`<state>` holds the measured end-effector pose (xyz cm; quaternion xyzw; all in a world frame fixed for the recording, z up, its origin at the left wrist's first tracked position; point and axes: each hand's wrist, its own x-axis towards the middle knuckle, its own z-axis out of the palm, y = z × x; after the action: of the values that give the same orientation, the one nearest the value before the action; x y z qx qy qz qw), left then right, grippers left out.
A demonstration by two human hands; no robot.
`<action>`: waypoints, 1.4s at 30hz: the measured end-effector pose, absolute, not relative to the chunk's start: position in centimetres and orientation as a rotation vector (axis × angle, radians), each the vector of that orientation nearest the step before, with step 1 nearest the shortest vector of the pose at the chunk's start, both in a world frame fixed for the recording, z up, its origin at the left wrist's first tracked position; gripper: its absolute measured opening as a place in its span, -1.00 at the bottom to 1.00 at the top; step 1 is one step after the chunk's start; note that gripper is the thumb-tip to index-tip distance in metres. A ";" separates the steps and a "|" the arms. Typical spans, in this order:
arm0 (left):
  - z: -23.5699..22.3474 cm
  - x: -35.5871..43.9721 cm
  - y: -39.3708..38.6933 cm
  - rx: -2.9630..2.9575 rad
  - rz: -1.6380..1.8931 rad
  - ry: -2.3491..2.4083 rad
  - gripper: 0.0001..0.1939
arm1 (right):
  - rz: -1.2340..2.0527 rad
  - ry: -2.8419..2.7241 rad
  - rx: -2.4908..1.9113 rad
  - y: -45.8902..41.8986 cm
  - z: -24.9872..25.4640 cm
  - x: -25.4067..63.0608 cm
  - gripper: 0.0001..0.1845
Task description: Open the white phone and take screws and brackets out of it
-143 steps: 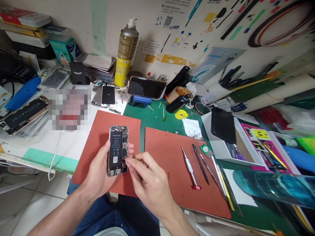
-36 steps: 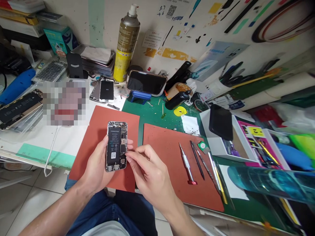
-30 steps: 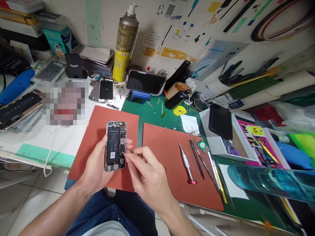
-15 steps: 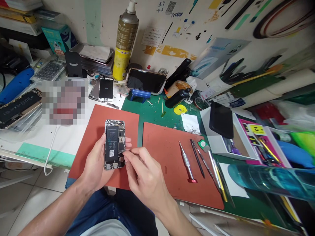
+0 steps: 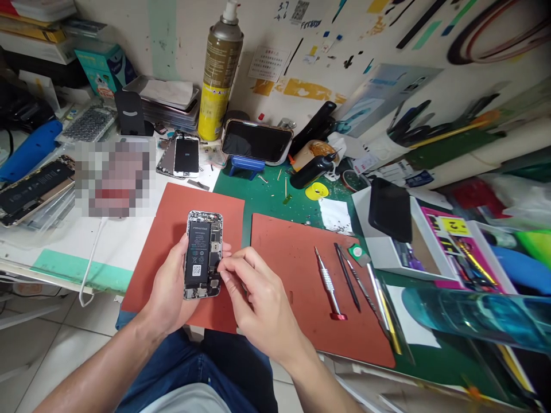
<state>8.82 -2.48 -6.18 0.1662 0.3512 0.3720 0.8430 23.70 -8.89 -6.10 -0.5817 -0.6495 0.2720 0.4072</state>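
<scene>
Opened phone [image 5: 202, 254], battery up, cradled in closed left hand [image 5: 170, 287] above left of 2 red mats [image 5: 172, 229]. Right hand [image 5: 253, 298] pinches at board edge; contents unclear. Advice: steady chassis, light pressure.

Both forearms are bare from the lower edge of the view up to the wrists, with no sleeve, cuff, watch or bracelet showing on either. The left hand [image 5: 170, 289] and the right hand [image 5: 258, 304] wear no gloves and no rings that can be made out; the fingernails are short and unpainted. Below the arms the lap shows dark blue denim trousers [image 5: 206, 367], creased at the thighs, and the hem of a light grey shirt [image 5: 189, 400] at the bottom edge.
</scene>
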 end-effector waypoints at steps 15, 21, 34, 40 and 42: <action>-6.5 8.6 -2.5 0.414 0.744 0.785 -0.39 | 0.665 -1.601 -1.422 -9.5 -6.0 24.1 -0.88; -6.5 8.7 -2.6 0.429 0.729 0.767 -0.38 | 0.746 -1.557 -1.441 -9.4 -5.9 24.3 -0.90; -6.1 8.7 -2.4 0.409 0.741 0.756 -0.40 | 0.867 -1.501 -1.426 -9.4 -6.4 24.7 -0.86; -5.9 8.8 -2.3 0.369 0.736 0.766 -0.38 | 0.910 -1.457 -1.390 -9.7 -6.1 24.8 -0.88; -5.9 8.7 -2.3 0.366 0.740 0.779 -0.38 | 0.903 -1.458 -1.370 -10.0 -5.8 25.0 -0.87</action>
<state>8.74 -2.34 -5.90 0.1734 0.3690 0.3504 0.8432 24.98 -10.02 -5.78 -0.5556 -0.5912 0.3662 0.4558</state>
